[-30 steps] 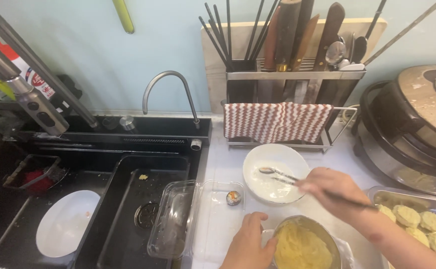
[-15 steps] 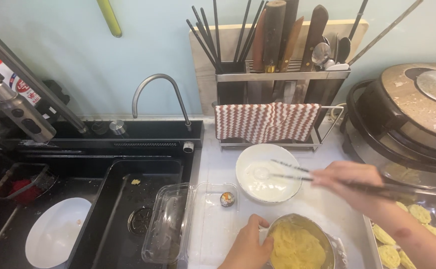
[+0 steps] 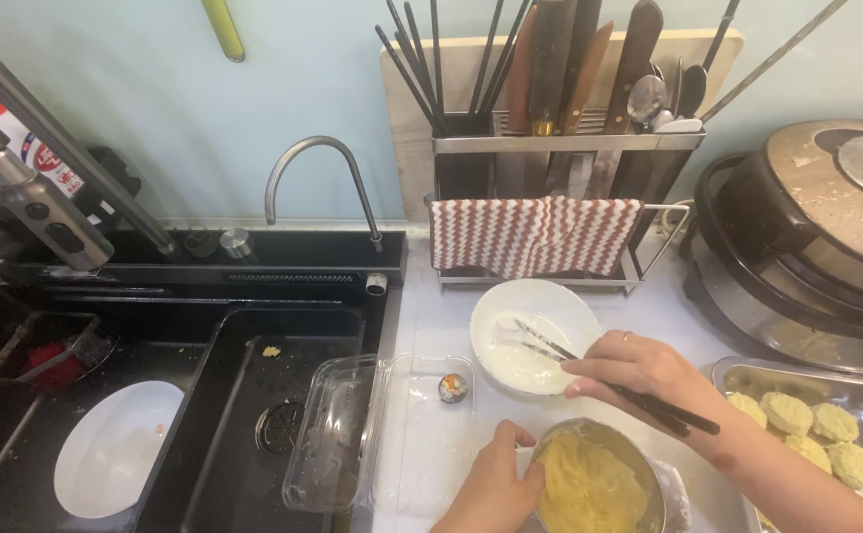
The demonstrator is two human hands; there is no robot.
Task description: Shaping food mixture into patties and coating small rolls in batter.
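The right hand [image 3: 638,367] keeps a pinching grip on a pair of dark chopsticks [image 3: 599,375], whose tips rest inside the white bowl [image 3: 535,336] on the table [image 3: 431,444], in front of the striped cloth [image 3: 533,235]. The left hand [image 3: 495,484] curls its grip around the rim of a metal bowl [image 3: 597,484] filled with yellow batter, just below the white bowl. To the right, a steel tray [image 3: 747,373] carries pale round patties [image 3: 811,424]. A clear plastic container [image 3: 337,434] lies open beside the black sink [image 3: 234,395].
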